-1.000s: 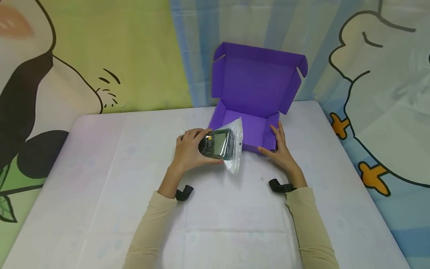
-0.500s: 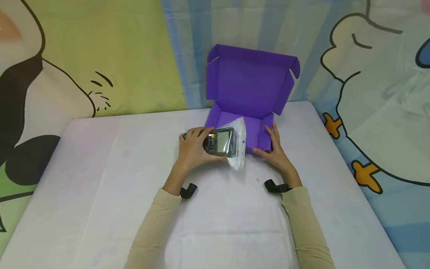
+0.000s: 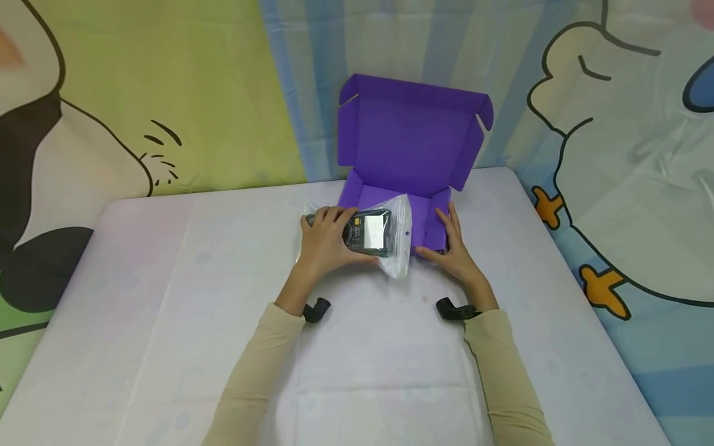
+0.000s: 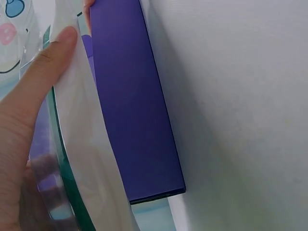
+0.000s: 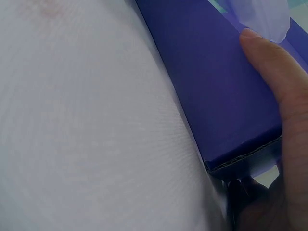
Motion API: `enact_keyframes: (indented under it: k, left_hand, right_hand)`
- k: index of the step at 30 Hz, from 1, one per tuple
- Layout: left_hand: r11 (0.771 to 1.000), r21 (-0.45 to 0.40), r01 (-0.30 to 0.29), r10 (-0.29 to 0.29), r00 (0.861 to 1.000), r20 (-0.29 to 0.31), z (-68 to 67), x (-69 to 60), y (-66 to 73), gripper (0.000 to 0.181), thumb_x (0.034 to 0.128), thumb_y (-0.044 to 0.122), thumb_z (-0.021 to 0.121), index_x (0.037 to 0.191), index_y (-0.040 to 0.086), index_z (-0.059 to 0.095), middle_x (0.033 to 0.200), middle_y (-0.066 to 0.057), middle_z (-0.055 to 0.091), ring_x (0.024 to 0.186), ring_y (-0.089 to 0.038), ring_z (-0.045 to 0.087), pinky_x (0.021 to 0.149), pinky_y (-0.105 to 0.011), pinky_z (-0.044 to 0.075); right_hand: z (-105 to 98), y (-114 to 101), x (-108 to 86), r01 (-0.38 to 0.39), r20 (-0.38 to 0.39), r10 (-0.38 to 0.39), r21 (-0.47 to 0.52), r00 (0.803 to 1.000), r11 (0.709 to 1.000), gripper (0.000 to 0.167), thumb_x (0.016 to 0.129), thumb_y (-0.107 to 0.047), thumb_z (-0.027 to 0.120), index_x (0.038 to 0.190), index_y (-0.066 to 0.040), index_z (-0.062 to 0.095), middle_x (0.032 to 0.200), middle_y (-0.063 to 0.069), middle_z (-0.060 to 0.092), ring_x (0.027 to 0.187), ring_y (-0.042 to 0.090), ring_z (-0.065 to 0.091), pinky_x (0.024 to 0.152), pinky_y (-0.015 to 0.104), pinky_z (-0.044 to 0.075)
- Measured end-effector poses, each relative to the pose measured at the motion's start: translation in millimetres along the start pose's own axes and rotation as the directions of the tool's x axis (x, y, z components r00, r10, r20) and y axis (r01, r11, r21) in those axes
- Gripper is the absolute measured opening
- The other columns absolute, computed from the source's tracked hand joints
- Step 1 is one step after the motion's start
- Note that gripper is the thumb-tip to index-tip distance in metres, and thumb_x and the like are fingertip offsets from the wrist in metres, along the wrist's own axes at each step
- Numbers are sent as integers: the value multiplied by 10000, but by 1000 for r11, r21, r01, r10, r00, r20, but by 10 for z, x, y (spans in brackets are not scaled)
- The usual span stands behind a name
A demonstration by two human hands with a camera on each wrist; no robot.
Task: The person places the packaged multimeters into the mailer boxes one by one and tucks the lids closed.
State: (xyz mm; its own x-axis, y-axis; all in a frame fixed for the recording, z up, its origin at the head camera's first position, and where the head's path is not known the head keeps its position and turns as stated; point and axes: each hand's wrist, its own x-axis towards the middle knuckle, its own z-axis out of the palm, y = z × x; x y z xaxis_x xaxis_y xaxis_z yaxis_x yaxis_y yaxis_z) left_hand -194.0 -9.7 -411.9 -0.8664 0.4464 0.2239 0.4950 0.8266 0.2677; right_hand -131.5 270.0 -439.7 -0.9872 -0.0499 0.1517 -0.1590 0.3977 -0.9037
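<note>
My left hand [image 3: 325,244] holds a dark green handheld meter [image 3: 366,231] with a pale screen, sealed in a clear and white plastic bag [image 3: 401,241]. Thumb and fingers span its edges, and the palm covers its left part. The bagged meter is over the left front of an open purple cardboard box [image 3: 413,139]. At the box's right front corner, my right hand [image 3: 458,260] grips the wall, thumb on the front and fingers along the right side. In the left wrist view the bag's white side [image 4: 84,134] stands close to the box's front wall [image 4: 130,101].
The box's lid stands raised, leaning back near the printed cloth backdrop [image 3: 223,93]. A white cloth covers the table [image 3: 379,359], whose back edge runs just behind the box.
The whole view shifts slightly left. Relative to the box, my left hand and the bagged meter move a little right, and the meter turns more level. The right hand stays on the box.
</note>
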Motion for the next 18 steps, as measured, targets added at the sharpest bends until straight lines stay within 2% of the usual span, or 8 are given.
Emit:
enact_keyframes:
  k: [10,18]
  left_hand:
    - [1000,25,3,-3,1000,-2,41,122,40,1160,490,839,732,1439,226,470,1350,-78,530,1293,-325,413,999,-748,250]
    - [1000,-23,6,-7,1000,-29,81,177,60,1106,494,807,765,1398,239,476,1351,-70,521,1312,-316,386,997,-794,189]
  right_hand:
    - [-1,8,8,16,-16,-16,27,1000,999,899,774,43,729,1508,48,209,1607,203,-132,1477,378,-111,1166,616,-1]
    - [12,7,4,17,-16,-16,34,1000,999,897,783,39,726,1509,56,199,1604,214,-137,1475,392,-113,1170,606,2]
